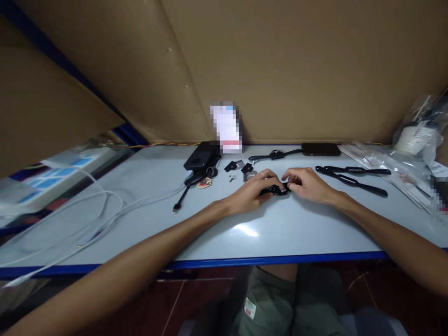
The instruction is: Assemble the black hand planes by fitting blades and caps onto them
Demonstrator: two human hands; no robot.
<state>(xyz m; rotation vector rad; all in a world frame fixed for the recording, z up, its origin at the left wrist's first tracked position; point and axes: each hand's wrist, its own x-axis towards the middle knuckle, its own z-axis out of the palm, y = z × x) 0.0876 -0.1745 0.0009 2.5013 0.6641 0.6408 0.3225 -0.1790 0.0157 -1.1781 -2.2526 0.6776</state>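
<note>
My left hand (255, 190) and my right hand (305, 185) meet over a small glossy black part (280, 189) near the middle of the table. Fingers of both hands close on it from either side, and they hide much of its shape. Just beyond my left hand lie small black pieces (231, 165), a clear bit of plastic (249, 175) and a few small metal screws (232, 178). Right of my right hand rest two long black slotted strips (357, 179). Another black strip with a fitting (276, 155) lies behind my hands.
A lit phone (227, 128) leans on the brown back wall, beside a black box-like device (201, 156) with a short cable. A dark phone (321, 149) lies at the back. Plastic bags (392, 172) and a wrapped cup (415, 137) stand right; white cables (105, 200) cross the left.
</note>
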